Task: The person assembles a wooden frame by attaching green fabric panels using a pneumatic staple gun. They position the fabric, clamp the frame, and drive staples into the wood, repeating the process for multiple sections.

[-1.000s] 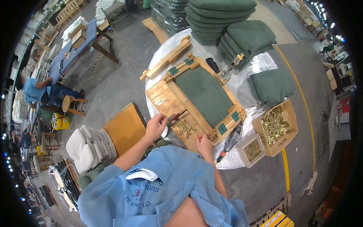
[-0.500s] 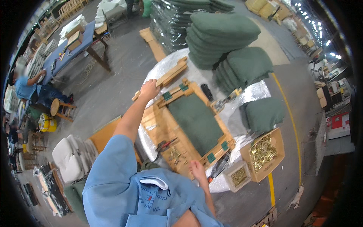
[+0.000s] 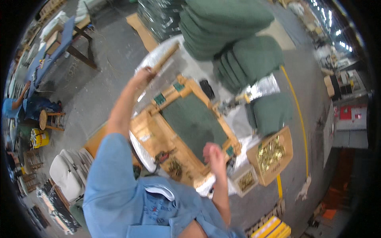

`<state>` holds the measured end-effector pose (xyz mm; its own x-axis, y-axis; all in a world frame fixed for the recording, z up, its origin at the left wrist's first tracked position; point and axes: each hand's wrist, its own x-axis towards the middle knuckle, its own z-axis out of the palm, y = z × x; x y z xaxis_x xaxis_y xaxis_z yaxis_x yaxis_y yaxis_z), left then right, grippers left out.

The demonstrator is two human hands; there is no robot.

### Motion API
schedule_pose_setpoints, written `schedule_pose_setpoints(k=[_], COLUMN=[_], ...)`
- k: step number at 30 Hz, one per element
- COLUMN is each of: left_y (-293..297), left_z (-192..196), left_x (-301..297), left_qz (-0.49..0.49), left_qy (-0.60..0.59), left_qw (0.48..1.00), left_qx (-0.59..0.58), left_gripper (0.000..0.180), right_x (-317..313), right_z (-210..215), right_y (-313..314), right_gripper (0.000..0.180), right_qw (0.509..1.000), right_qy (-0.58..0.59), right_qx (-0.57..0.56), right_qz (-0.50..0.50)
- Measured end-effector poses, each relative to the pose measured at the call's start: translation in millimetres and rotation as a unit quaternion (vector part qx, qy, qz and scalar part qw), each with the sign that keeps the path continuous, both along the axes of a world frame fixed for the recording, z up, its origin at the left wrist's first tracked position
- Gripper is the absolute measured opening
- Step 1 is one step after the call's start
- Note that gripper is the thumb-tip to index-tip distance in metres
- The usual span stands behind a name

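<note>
My left hand (image 3: 143, 76) is closed around the near end of a wooden strip (image 3: 166, 57), beyond the far left corner of a wooden frame (image 3: 182, 141). My right hand (image 3: 214, 154), smeared by motion, is over the near right part of the frame, and its fingers cannot be made out. A dark green padded panel (image 3: 190, 119) lies inside the frame. Green pieces sit at the frame's corners, one at the far left (image 3: 159, 99). A red-handled tool (image 3: 163, 156) and a heap of small metal parts (image 3: 175, 168) lie on the board at the near left.
Tall stacks of green cushions (image 3: 226, 25) stand beyond the frame. A carton of brass-coloured hardware (image 3: 274, 152) and a smaller box of small parts (image 3: 245, 180) stand at right. Pale cushions (image 3: 67, 174) are at left. A person (image 3: 18, 105) sits by a blue table (image 3: 51, 51).
My left hand has moved leftward and farther out with a wooden strip. My right hand has risen from the near edge to over the panel. The view has shifted.
</note>
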<state>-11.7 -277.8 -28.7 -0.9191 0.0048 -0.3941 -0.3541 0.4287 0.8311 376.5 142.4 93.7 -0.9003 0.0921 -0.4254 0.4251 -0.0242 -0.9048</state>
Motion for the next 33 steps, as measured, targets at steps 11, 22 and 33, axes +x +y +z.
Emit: schedule_pose_setpoints(k=[11,22,33], left_y=[168.2,331.0,302.3], left_z=[153.0,69.8,50.0], left_x=[217.2,249.3,219.2], left_qz=[-0.124,0.054,0.082], left_qy=[-0.092,-0.128,-0.067], left_qw=[0.874,0.885,0.896], left_qx=[0.46,0.445,0.432], left_gripper=[0.07,0.067,0.069], right_x=[-239.0,-265.0,-266.3], right_z=[127.1,104.0,110.0], right_y=[38.7,35.7,29.9], right_gripper=[0.051,0.036,0.038], right_qw=[0.87,0.704,0.726], right_qy=[0.37,0.282,0.248], right_qx=[0.293,0.651,0.641], right_qz=[-0.143,0.029,0.003])
